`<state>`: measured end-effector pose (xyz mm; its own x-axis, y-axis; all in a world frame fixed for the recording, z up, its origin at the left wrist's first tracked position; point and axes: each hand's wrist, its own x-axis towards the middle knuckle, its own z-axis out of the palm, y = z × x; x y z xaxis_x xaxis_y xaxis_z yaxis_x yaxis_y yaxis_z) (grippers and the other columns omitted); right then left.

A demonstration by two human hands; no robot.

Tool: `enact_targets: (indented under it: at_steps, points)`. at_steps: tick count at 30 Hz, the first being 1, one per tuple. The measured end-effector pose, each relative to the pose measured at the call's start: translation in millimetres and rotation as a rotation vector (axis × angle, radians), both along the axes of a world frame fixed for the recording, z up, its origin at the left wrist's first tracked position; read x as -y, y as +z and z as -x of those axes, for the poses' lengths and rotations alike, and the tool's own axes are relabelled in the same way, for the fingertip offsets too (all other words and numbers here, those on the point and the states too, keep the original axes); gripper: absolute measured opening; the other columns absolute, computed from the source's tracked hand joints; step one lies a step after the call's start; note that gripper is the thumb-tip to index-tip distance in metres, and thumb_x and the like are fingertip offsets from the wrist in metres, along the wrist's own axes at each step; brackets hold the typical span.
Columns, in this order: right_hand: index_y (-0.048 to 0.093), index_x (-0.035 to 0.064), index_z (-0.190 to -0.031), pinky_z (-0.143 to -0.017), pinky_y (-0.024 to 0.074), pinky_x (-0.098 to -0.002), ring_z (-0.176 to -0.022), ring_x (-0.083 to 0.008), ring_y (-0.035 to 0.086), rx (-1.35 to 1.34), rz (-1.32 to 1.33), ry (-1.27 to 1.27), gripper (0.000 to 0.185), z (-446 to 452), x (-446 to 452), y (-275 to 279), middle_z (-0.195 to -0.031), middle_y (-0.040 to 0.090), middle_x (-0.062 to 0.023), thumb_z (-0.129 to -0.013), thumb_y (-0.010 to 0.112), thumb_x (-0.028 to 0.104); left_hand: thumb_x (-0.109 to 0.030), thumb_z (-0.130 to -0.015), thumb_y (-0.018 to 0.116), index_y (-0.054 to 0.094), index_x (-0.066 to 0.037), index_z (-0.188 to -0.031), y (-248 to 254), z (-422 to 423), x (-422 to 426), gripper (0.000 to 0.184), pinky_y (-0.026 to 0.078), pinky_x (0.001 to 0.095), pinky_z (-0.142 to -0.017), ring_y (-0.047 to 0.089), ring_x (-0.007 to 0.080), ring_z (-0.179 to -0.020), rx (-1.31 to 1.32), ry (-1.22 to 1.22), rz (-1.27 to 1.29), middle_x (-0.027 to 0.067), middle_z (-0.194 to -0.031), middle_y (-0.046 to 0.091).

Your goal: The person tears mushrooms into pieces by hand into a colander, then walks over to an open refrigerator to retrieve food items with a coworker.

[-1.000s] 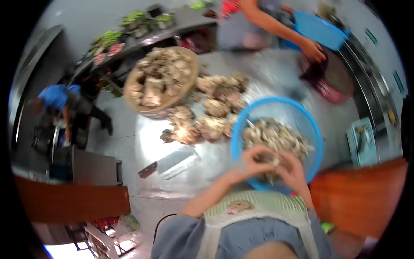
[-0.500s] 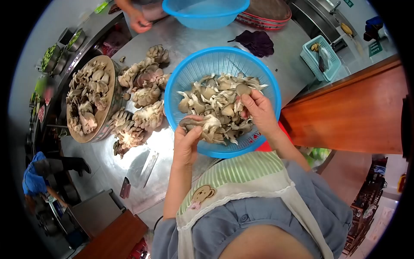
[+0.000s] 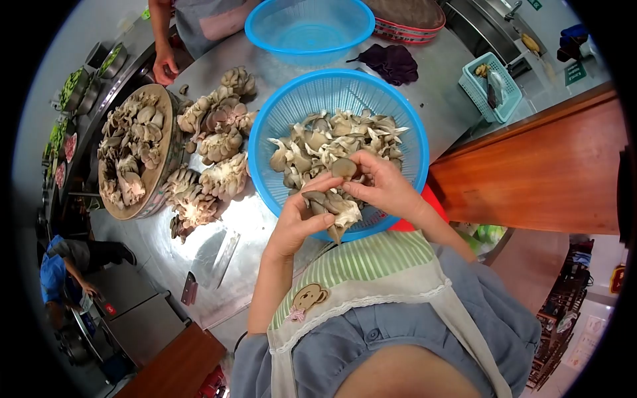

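Note:
A clump of oyster mushrooms [image 3: 344, 213] is gripped in my left hand [image 3: 296, 219], over the near rim of the blue basket [image 3: 406, 119]. My right hand [image 3: 385, 187] pinches a single oyster mushroom [image 3: 344, 168] by its cap, close above the clump and near my left fingertips. Torn oyster mushrooms [image 3: 332, 136] lie in the basket below both hands. To the left, whole clusters of oyster mushrooms [image 3: 222, 146] rest on the metal table, and more mushrooms [image 3: 136, 142] sit on a round wooden board [image 3: 167, 109].
A cleaver [image 3: 212, 265] lies on the metal table [image 3: 249, 265] left of my forearm. Behind the basket are a blue basin [image 3: 312, 36] and a dark purple cloth [image 3: 391, 64]. Another person's hand [image 3: 166, 65] hangs at the far left edge; a person in blue [image 3: 56, 272] is lower left.
My right hand has moved left and down toward my left hand, which has shifted right with its clump. The co-worker's hand at the far edge has moved left and down.

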<state>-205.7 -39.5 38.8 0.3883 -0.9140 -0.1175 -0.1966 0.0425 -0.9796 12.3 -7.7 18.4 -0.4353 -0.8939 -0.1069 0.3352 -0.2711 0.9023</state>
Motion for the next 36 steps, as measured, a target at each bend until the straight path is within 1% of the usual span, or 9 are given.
enact_targets:
  at_steps: [9,10,12,14,17,19,22,30,36]
  points:
    - [0.065,0.0035,-0.096,-0.071,0.0484,-0.0241,-0.084,-0.0094,0.059,0.029,0.002,-0.128,0.012,13.5,4.3,-9.8,-0.098,0.065,-0.0049,-0.086,0.069,0.010,-0.030,-0.078,0.077,0.042,0.003,-0.144,-13.5,-6.8,-2.4,0.082,0.048,0.0365,-0.100,0.059,0.0255,-0.118,-0.283,0.156,-0.210,0.0154,-0.138,0.053]
    - [0.066,0.0033,-0.096,-0.074,0.0488,-0.0256,-0.087,-0.0113,0.059,-0.283,0.410,-0.154,0.014,18.5,6.8,-8.8,-0.101,0.064,-0.0050,-0.085,0.071,0.011,-0.031,-0.080,0.076,0.039,0.003,-0.146,-10.7,-7.5,-1.0,0.083,0.051,0.0363,-0.097,0.061,0.0253,-0.115,-0.274,0.220,-0.202,0.0153,-0.135,0.054]
    - [0.067,0.0031,-0.097,-0.077,0.0492,-0.0271,-0.091,-0.0131,0.059,-0.591,0.816,-0.168,0.016,18.7,7.3,-6.1,-0.104,0.063,-0.0050,-0.085,0.072,0.012,-0.033,-0.084,0.076,0.041,0.002,-0.144,-4.6,-2.2,-0.3,0.078,0.053,0.0366,-0.095,0.062,0.0243,-0.113,-0.264,0.297,-0.172,0.0138,-0.132,0.056]
    - [0.068,0.0042,-0.107,-0.081,0.0496,-0.0302,-0.097,-0.0168,0.060,-0.189,0.412,-0.085,0.025,16.0,5.2,-0.7,-0.110,0.061,-0.0060,-0.086,0.074,0.016,-0.031,-0.086,0.076,0.044,-0.001,-0.142,-4.1,0.3,1.0,0.071,0.055,0.0368,-0.091,0.062,0.0229,-0.112,-0.256,0.299,-0.217,0.0129,-0.130,0.057]
    - [0.066,0.0049,-0.115,-0.080,0.0506,-0.0309,-0.097,-0.0171,0.061,0.004,0.206,0.040,0.032,-2.9,-2.7,18.8,-0.114,0.060,-0.0064,-0.087,0.074,0.018,-0.031,-0.087,0.076,0.049,-0.005,-0.138,-3.8,10.7,-1.9,0.064,0.057,0.0352,-0.087,0.063,0.0207,-0.110,-0.190,0.253,-0.181,0.0103,-0.125,0.059]
    - [0.065,0.0038,-0.117,-0.078,0.0509,-0.0306,-0.096,-0.0167,0.061,0.023,0.173,0.046,0.035,-4.2,-1.9,16.2,-0.113,0.059,-0.0065,-0.087,0.074,0.018,-0.030,-0.090,0.074,0.051,-0.005,-0.136,-3.1,14.4,-3.3,0.057,0.059,0.0327,-0.080,0.065,0.0183,-0.102,-0.137,0.282,-0.160,0.0078,-0.117,0.063]
    - [0.063,0.0017,-0.119,-0.075,0.0514,-0.0297,-0.093,-0.0161,0.062,0.034,0.134,0.015,0.038,-3.4,-1.0,7.8,-0.111,0.059,-0.0064,-0.087,0.074,0.019,-0.036,-0.091,0.071,0.052,-0.005,-0.134,-10.0,8.6,-2.2,0.057,0.062,0.0353,-0.073,0.067,0.0213,-0.102,-0.076,0.281,-0.251,0.0103,-0.122,0.063]
    - [0.061,0.0008,-0.122,-0.074,0.0521,-0.0281,-0.087,-0.0148,0.063,-0.180,0.234,-0.047,0.038,-14.6,-11.8,8.9,-0.110,0.062,-0.0065,-0.089,0.071,0.017,-0.026,-0.090,0.074,0.057,-0.004,-0.127,-6.8,26.3,-5.7,0.046,0.063,0.0314,-0.068,0.071,0.0202,-0.088,-0.059,0.384,-0.235,0.0096,-0.110,0.068]
    - [0.062,0.0004,-0.120,-0.080,0.0533,-0.0287,-0.093,-0.0168,0.066,0.263,-0.237,-0.086,0.034,1.6,2.5,-2.4,-0.108,0.068,-0.0087,-0.088,0.068,0.011,-0.032,-0.095,0.066,0.057,-0.001,-0.121,-12.3,10.1,-3.0,0.041,0.065,0.0330,-0.059,0.073,0.0225,-0.083,-0.164,0.379,-0.304,0.0132,-0.105,0.070]
